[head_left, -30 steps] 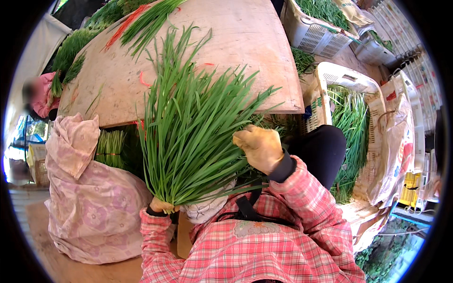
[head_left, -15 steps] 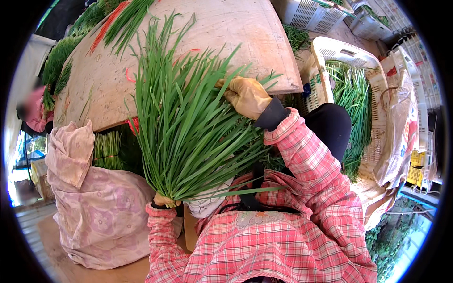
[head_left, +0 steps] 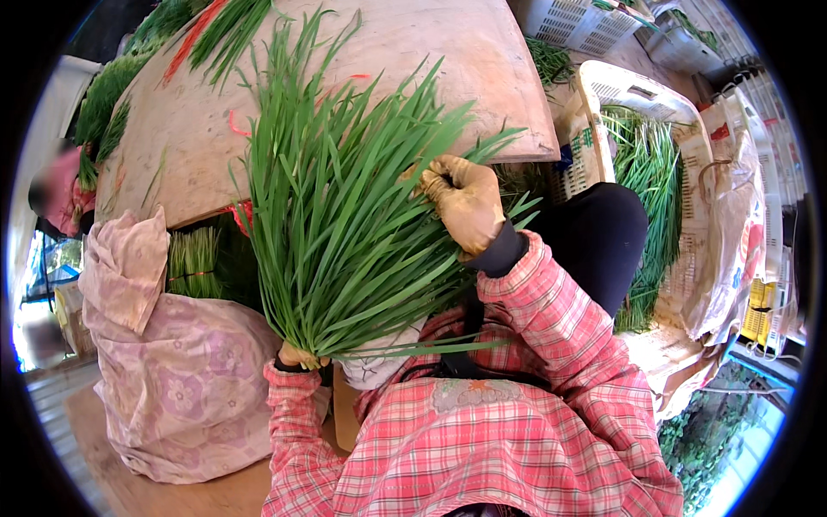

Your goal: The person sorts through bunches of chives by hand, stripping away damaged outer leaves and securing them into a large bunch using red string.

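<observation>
A large fanned bunch of garlic chives (head_left: 345, 233) lies across my lap, its long flat leaves reaching up over the table's near edge. At its lower end my left hand (head_left: 299, 356) is closed around the stems, mostly hidden by the leaves and sleeve. My right hand (head_left: 468, 202), in a tan glove, is closed in a pinch at the bunch's right side, among the leaves; the fingertips are partly hidden. A few leaves stick out to the right, below and beyond this hand.
The worn wooden table (head_left: 431, 52) carries chives and red ties (head_left: 194, 43). A white crate (head_left: 594, 95) of chives stands at right. Tied stems (head_left: 195, 263) sit under the table edge, beside a flowered cloth bundle (head_left: 189, 379). Another person (head_left: 65, 194) is at far left.
My right hand has moved a little right and down along the bunch's edge, its fingers curled more. The leaves there have shifted slightly. My left hand keeps hold of the stems.
</observation>
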Available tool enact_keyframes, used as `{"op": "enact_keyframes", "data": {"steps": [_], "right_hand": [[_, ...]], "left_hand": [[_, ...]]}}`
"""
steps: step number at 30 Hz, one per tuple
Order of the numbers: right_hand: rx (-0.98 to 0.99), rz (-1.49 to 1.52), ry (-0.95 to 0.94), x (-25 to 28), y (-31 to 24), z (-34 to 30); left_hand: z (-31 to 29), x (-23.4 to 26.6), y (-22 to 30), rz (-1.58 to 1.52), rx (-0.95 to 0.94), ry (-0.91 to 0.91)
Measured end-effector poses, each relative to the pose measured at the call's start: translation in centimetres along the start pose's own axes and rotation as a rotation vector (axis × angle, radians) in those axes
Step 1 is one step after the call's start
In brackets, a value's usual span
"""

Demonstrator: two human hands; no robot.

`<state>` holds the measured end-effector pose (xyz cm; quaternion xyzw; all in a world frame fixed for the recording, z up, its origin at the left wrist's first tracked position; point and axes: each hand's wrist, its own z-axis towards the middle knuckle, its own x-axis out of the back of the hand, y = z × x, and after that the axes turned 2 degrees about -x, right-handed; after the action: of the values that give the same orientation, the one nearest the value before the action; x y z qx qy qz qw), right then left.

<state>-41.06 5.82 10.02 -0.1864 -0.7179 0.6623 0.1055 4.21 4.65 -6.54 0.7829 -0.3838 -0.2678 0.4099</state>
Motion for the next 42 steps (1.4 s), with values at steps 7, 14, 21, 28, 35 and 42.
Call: {"op": "enact_keyframes", "data": {"steps": [7,14,21,28,35,42], "right_hand": [[0.179,0.182,0.276,1.3,0.3,-3.6],[-0.358,0.041,-0.21,8.9,-3.6,-5.7],[-0.06,-0.124,-0.163,14.5,-5.1,-4.9],[0.451,-0.531,0.056,10.7,-6.4,-1.0],[0.484,-0.552,-0.068,5.1,-2.7,2.6],[0.28,-0.363,-0.002,11.6,-3.9,3.0]], "left_hand": [[0.7,-1.2,1.2,-0.096,-0.284,-0.047],[0.4,-0.9,1.2,-0.081,-0.308,-0.075],[0.8,-1.4,2.7,-0.233,-0.266,-0.112],[0.8,-1.3,4.0,-0.363,-0.252,-0.178],[0.9,-2.5,5.3,-0.398,-0.241,-0.102],[1.0,-2.8,6.7,-0.349,-0.225,-0.139]]}}
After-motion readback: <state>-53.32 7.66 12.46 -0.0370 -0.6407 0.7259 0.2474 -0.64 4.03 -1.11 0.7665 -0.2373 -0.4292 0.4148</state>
